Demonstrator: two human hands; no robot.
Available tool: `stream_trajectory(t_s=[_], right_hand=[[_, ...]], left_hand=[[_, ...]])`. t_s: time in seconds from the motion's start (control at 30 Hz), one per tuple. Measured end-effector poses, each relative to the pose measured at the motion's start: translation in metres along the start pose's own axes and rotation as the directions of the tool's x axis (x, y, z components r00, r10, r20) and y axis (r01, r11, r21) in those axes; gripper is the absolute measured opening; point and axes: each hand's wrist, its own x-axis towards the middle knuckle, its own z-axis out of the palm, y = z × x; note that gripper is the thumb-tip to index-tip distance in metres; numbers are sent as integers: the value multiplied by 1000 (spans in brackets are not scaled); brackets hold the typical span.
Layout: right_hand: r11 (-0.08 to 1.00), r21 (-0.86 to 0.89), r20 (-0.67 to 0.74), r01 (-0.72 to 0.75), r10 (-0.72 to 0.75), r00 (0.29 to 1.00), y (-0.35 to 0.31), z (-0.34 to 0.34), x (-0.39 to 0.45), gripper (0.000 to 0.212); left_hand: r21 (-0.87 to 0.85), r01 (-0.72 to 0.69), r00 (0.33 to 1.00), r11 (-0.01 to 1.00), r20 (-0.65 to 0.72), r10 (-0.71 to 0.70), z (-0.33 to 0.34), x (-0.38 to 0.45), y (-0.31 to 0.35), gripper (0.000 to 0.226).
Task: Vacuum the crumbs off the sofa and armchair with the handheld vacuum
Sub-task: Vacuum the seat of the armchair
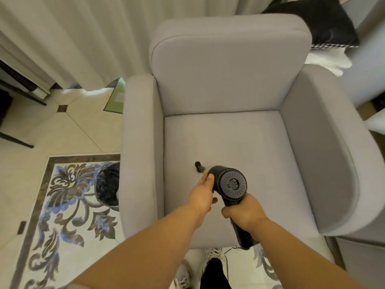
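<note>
The fingers of the left hand [203, 195] curl against the side of the handheld vacuum [230, 187]. The right hand [244, 213], at 5 o'clock from it, wraps tight round the handle. The nozzle [199, 166] points to 10 o'clock, touching the armchair [239, 142] seat. This looks like the seat-cleaning step. Next, I think, sweep the nozzle slowly across the cushion, keeping it flat.

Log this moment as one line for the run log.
armchair seat | right hand grips handheld vacuum handle | left hand holds its body | nozzle on seat cushion
</note>
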Motion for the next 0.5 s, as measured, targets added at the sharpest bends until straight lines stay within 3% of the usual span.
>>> stream_trajectory(t_s=[0.2,0.5], right_hand=[[1000,21,-25,7,-7,1000,24,9,-41,26],[987,161,-222,11,26,975,52,-3,-44,25]], left_hand=[[26,11,999,1000,37,-12,-1,-29,-28,46],[135,-33,988,990,153,12,31,-24,-26,48]])
